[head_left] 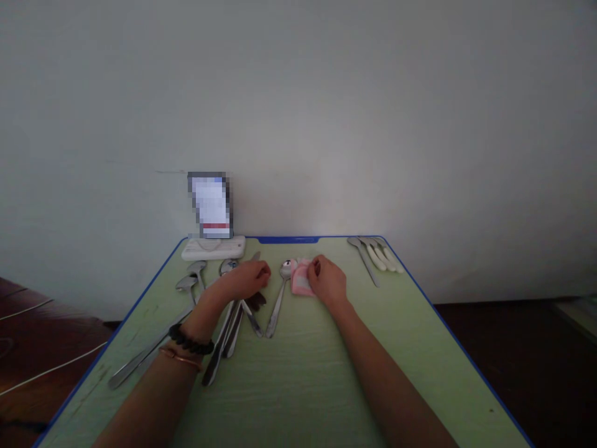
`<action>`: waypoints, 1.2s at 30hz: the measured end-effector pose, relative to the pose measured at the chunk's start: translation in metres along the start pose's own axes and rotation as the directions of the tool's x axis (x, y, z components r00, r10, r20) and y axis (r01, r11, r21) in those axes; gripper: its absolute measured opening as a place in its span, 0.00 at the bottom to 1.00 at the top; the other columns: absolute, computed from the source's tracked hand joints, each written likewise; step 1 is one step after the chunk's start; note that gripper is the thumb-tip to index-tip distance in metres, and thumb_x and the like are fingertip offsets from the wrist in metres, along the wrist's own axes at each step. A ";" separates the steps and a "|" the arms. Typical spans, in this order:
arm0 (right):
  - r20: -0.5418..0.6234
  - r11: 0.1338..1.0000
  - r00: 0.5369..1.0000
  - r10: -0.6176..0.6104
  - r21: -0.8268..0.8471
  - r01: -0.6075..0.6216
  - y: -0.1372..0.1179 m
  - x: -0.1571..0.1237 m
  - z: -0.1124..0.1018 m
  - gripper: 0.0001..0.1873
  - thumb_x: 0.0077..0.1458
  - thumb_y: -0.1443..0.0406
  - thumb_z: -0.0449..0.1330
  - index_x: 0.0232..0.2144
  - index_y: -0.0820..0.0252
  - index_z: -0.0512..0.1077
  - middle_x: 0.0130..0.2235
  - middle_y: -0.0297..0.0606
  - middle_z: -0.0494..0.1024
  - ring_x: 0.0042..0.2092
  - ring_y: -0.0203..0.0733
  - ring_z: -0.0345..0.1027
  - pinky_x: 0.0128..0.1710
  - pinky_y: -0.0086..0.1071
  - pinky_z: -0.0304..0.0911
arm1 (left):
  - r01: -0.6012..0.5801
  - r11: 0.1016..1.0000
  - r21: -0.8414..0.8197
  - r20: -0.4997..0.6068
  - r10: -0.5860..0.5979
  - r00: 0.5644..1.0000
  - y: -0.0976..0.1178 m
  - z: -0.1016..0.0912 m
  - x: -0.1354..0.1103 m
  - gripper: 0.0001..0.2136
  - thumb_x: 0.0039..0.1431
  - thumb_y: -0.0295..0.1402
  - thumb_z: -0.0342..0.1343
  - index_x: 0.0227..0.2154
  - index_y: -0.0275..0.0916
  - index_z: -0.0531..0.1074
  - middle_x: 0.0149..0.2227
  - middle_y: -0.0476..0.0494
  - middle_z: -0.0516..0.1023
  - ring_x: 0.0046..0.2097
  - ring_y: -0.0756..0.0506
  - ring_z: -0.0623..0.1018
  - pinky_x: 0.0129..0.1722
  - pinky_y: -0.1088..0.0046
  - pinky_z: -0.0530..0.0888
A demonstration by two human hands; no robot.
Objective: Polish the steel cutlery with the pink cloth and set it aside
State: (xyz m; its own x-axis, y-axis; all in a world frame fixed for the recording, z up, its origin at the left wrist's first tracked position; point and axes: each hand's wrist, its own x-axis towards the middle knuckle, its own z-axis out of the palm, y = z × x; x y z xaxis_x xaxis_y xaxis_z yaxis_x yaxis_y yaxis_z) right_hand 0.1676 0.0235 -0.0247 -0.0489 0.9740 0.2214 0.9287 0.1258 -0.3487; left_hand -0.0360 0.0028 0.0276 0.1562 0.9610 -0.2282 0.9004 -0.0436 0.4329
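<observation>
My right hand is closed at the right edge of a small pink and white folded cloth, which lies on the table. A metal spoon rests just left of the cloth, its bowl beside the cloth's edge. To the left, my left hand hovers over a loose pile of cutlery with its fingers curled in, and nothing shows between them. Under and around it lie a large spoon, a dark-looking handle and several other metal handles, partly hidden by my hand and wrist.
At the left lie more spoons and a long metal handle. A spoon and several white-handled pieces of cutlery lie at the back right. A blurred phone stands behind a white box-like device. The green table meets a wall.
</observation>
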 end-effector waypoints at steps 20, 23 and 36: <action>0.044 0.922 0.934 -0.355 0.182 0.342 0.017 0.001 0.001 0.37 0.43 0.56 0.59 0.55 0.60 0.57 0.56 0.50 0.58 0.56 0.53 0.49 0.54 0.46 0.47 | 0.003 0.970 0.243 -0.035 0.006 0.999 0.045 0.036 -0.007 0.13 0.57 0.30 0.41 0.39 0.31 0.67 0.38 0.29 0.76 0.40 0.38 0.76 0.37 0.64 0.69; -0.017 0.891 0.922 -0.386 0.251 0.377 0.023 0.007 0.007 0.34 0.43 0.64 0.58 0.54 0.67 0.58 0.56 0.52 0.58 0.57 0.51 0.49 0.55 0.43 0.48 | -0.012 0.989 0.150 -0.053 0.020 0.998 0.038 0.039 0.000 0.13 0.61 0.34 0.38 0.38 0.35 0.65 0.33 0.37 0.77 0.36 0.44 0.77 0.34 0.72 0.69; -0.133 0.427 0.968 0.212 0.904 0.030 0.037 0.029 0.008 0.16 0.47 0.62 0.51 0.41 0.61 0.65 0.32 0.37 0.73 0.32 0.40 0.64 0.28 0.31 0.62 | -0.032 0.997 -0.069 -0.241 0.014 0.970 0.035 0.066 0.005 0.09 0.62 0.34 0.36 0.37 0.39 0.59 0.25 0.45 0.74 0.30 0.44 0.75 0.28 0.73 0.60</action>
State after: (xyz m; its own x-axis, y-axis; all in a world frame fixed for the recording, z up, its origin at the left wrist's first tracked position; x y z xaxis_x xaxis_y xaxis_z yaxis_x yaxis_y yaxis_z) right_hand 0.1978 0.0581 -0.0387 0.1985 0.9446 0.2613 0.0633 0.2537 -0.9652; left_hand 0.0229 -0.0117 -0.0161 0.0666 0.9978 -0.0053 0.8649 -0.0550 0.4989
